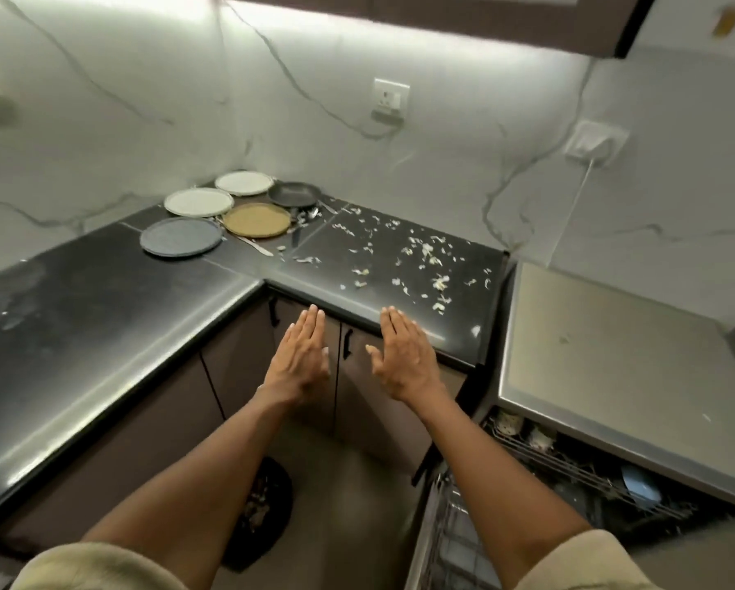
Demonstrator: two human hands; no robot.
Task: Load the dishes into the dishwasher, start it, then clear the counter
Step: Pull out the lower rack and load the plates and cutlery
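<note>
Both hands hover flat and spread in front of the person, palms down, with nothing in either grip. The left hand [299,359] and right hand [404,355] sit side by side at the near edge of the black L-shaped tabletop [101,300].

The dishes wait at about 11 o'clock from the hands, in the far corner: two white plates [198,202], a grey plate [181,236], a tan plate [256,220], a dark pan [294,194] and loose cutlery [310,215]. Pale food scraps [421,257] litter the tabletop at 1 o'clock.

The open dishwasher [570,474] lies at 4 o'clock. A good start is probably to lift one plate by its rim, one hand steadying it.

The dishwasher racks are cut off by the frame's edge and their contents are hard to read.
</note>
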